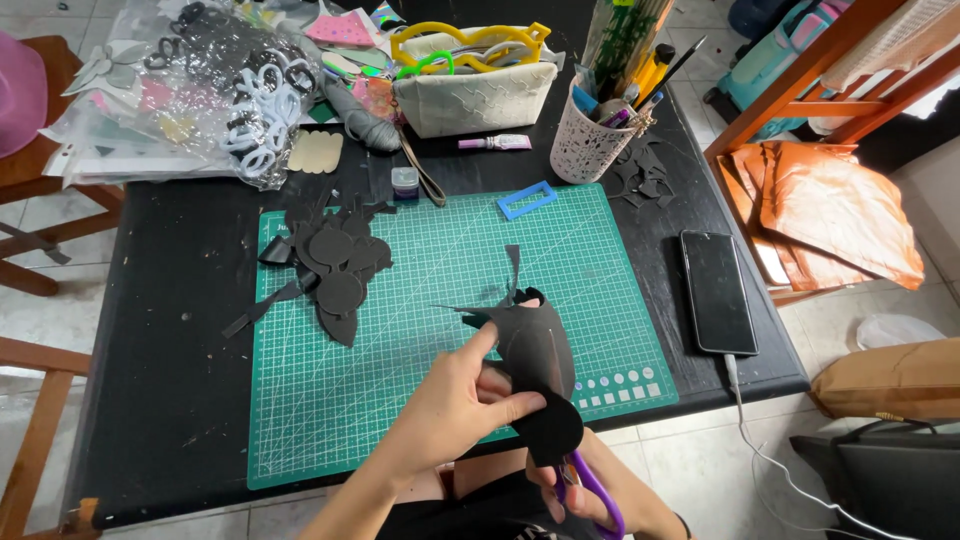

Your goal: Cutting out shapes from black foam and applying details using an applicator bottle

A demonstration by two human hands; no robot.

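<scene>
My left hand pinches a curved sheet of black craft foam above the near edge of a green cutting mat. Below the sheet, my right hand grips purple-handled scissors, whose blades are hidden behind the black foam. A round lobe of the foam hangs over the right hand. A thin black strip sticks up from the sheet's far side.
A pile of cut black shapes lies on the mat's left. A blue rectangular frame, white pen cup, white pouch and plastic bags of supplies sit behind. A phone lies at the right on the black table.
</scene>
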